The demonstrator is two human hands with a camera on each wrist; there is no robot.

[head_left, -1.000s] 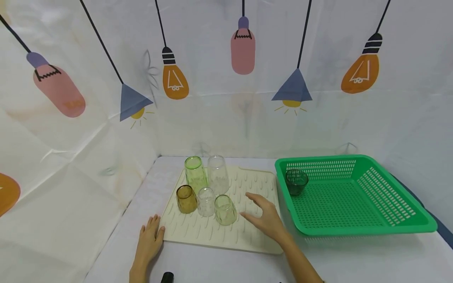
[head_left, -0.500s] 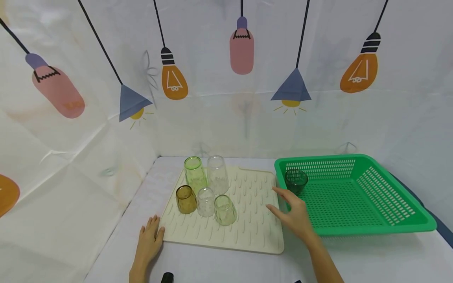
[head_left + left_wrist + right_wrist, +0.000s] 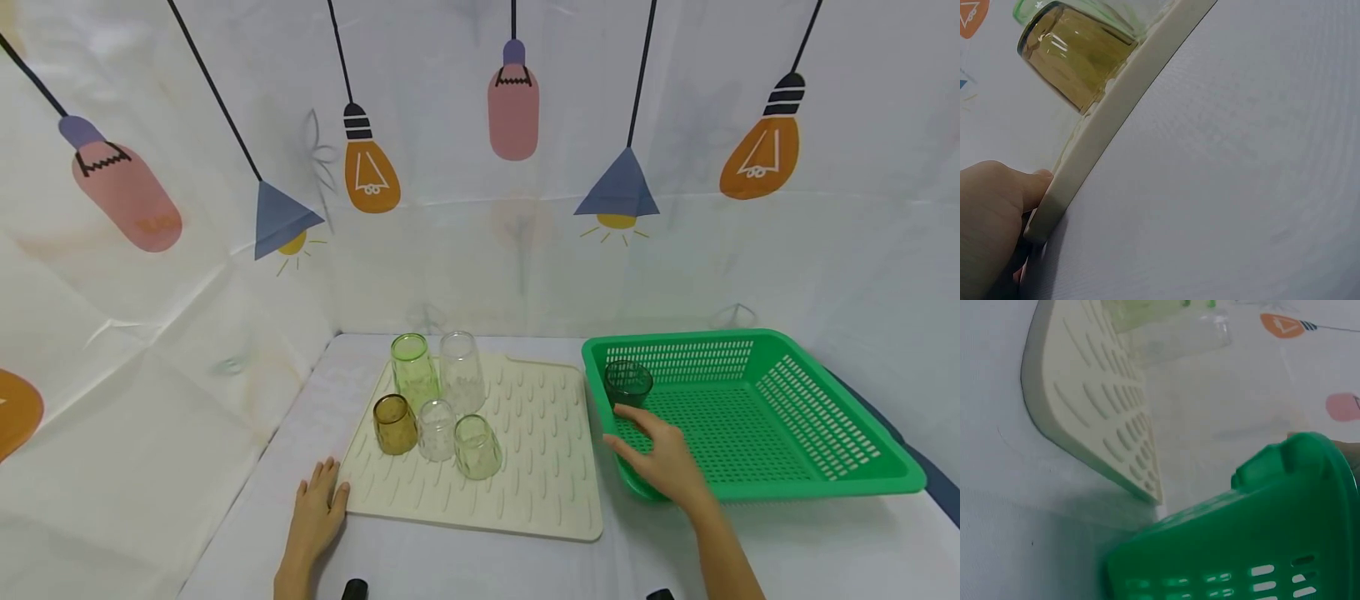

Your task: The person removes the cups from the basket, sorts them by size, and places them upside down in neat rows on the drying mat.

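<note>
My right hand (image 3: 663, 458) hovers over the near left part of the green basket (image 3: 795, 489), thumb and fingers apart with nothing between them. Just beyond its fingertips, a dark green glass (image 3: 628, 383) stands inside the basket. My left hand (image 3: 318, 508) lies with fingers extended at the near left corner of the cream drying mat (image 3: 540, 483), its thumb (image 3: 1036, 187) at the mat's edge. On the mat stand an amber glass (image 3: 395, 425), a short clear glass (image 3: 437, 431), a pale green glass (image 3: 477, 447), a tall green glass (image 3: 415, 371) and a tall clear glass (image 3: 462, 372).
A white cloth (image 3: 420, 558) covers the table under the mat and basket. Behind hangs a white sheet (image 3: 450, 267) printed with lamps and bulbs. The basket's raised rim (image 3: 1310, 462) stands close to the mat's right edge.
My right hand has moved right, from beside the pale green glass on the mat to over the basket's left side. The left hand and the glasses have stayed put.
</note>
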